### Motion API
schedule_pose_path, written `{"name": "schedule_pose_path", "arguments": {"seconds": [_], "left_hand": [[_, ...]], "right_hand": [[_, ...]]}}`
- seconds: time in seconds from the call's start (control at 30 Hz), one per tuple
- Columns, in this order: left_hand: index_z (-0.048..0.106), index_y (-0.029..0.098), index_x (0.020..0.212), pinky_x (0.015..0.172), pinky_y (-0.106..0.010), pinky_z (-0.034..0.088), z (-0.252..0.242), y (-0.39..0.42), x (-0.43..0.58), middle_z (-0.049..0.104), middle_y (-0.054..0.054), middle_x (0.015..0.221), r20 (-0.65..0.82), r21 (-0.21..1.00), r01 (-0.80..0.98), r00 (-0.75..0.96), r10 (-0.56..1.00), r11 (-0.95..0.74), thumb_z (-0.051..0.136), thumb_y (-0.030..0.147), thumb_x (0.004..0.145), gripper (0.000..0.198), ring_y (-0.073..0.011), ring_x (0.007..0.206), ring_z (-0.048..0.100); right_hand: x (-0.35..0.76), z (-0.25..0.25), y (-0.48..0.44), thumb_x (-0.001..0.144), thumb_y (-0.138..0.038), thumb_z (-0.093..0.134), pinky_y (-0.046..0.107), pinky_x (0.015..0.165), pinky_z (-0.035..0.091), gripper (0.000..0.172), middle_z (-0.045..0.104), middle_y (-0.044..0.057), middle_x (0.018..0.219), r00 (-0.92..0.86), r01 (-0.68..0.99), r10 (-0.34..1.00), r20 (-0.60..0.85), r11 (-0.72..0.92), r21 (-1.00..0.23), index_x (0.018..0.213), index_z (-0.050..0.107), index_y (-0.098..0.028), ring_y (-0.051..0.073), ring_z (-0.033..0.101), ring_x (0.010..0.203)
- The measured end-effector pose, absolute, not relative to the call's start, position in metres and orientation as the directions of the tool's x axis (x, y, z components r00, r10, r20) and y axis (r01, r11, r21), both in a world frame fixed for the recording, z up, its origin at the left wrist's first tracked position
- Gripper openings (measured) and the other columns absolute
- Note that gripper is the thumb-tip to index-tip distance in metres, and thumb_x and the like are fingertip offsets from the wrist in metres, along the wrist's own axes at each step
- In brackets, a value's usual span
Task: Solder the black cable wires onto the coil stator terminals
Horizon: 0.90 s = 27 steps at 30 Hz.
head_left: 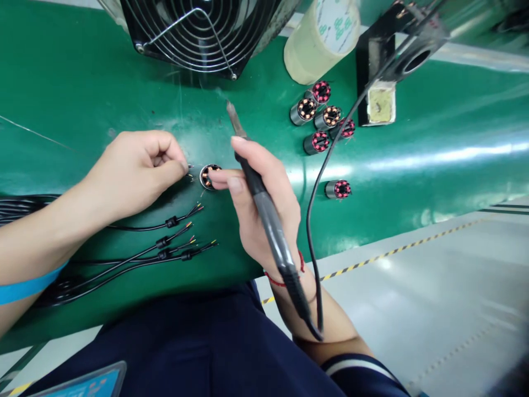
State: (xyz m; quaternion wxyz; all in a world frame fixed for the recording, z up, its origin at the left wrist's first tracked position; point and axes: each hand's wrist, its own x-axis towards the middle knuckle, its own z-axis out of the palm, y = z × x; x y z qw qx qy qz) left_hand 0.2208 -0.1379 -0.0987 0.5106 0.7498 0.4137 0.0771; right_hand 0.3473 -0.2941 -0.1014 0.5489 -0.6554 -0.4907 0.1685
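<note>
My right hand (264, 193) is wrapped round a soldering iron (268, 212), whose tip points up and away toward the fan. A finger of that hand touches a small round motor stator (210, 176) with copper windings, standing on the green bench. Just left of the stator, my left hand (144, 165) pinches thumb against forefinger. Fine wire ends (190, 171) poke out at those fingertips; what they belong to is mostly hidden by the hand. Below my left hand lie several black cables (165, 255) with stripped, coloured wire ends facing right.
A black fan (198, 33) with a wire guard stands at the back. Right of it are a roll of clear tape (320, 38), several stators (318, 142) and a soldering iron stand (374, 82) with a sponge (381, 105). The iron's cord (316, 220) loops along the right.
</note>
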Motion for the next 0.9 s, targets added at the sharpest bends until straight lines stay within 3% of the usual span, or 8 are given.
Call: {"name": "schedule_pose_path", "arguments": {"seconds": [0.2, 0.4, 0.57, 0.77, 0.9], "left_hand": [[0.065, 0.019, 0.063, 0.046, -0.018, 0.031, -0.099, -0.137, 0.222, 0.059, 0.006, 0.054, -0.281, 0.823, 0.538, 0.665, 0.692, -0.182, 0.057, 0.035, 0.067, 0.018, -0.0052, 0.047, 0.046], [0.066, 0.020, 0.063, 0.047, -0.018, 0.033, -0.099, -0.137, 0.220, 0.061, 0.006, 0.054, -0.294, 0.829, 0.535, 0.666, 0.685, -0.164, 0.055, 0.035, 0.068, 0.019, -0.0051, 0.045, 0.046], [0.066, 0.019, 0.066, 0.045, -0.015, 0.030, -0.097, -0.138, 0.219, 0.059, 0.007, 0.053, -0.289, 0.847, 0.509, 0.684, 0.670, -0.155, 0.057, 0.033, 0.071, 0.017, -0.0037, 0.045, 0.044], [0.059, 0.020, 0.074, 0.046, -0.016, 0.037, -0.099, -0.134, 0.216, 0.056, 0.008, 0.056, -0.239, 0.890, 0.430, 0.721, 0.651, -0.149, 0.061, 0.025, 0.072, 0.005, -0.0049, 0.046, 0.048], [0.058, 0.022, 0.074, 0.044, -0.017, 0.036, -0.101, -0.133, 0.212, 0.058, 0.007, 0.054, -0.261, 0.887, 0.436, 0.744, 0.615, -0.151, 0.058, 0.027, 0.074, 0.005, -0.0071, 0.045, 0.050]], "right_hand": [[0.351, -0.113, -0.272, 0.097, -0.013, 0.052, 0.040, 0.105, 0.059, 0.045, 0.075, -0.002, 0.119, 0.367, 0.571, 0.912, 0.184, -0.065, -0.818, 0.138, 0.052, -0.032, 0.021, 0.072, 0.118], [0.345, -0.138, -0.260, 0.100, -0.017, 0.049, 0.037, 0.095, 0.060, 0.043, 0.074, 0.000, 0.105, 0.419, 0.520, 0.893, 0.165, -0.087, -0.850, 0.141, 0.048, -0.029, 0.019, 0.072, 0.101], [0.343, -0.143, -0.261, 0.101, -0.017, 0.050, 0.035, 0.096, 0.059, 0.045, 0.073, -0.001, 0.103, 0.433, 0.532, 0.874, 0.220, -0.051, -0.845, 0.143, 0.047, -0.030, 0.017, 0.071, 0.099], [0.338, -0.136, -0.265, 0.094, -0.012, 0.056, 0.038, 0.102, 0.057, 0.051, 0.071, -0.002, 0.099, 0.407, 0.609, 0.853, 0.327, 0.014, -0.793, 0.140, 0.049, -0.030, 0.018, 0.069, 0.098], [0.335, -0.132, -0.264, 0.092, -0.010, 0.054, 0.039, 0.099, 0.055, 0.045, 0.072, -0.002, 0.091, 0.378, 0.642, 0.843, 0.382, 0.058, -0.764, 0.134, 0.052, -0.025, 0.019, 0.066, 0.092]]}}
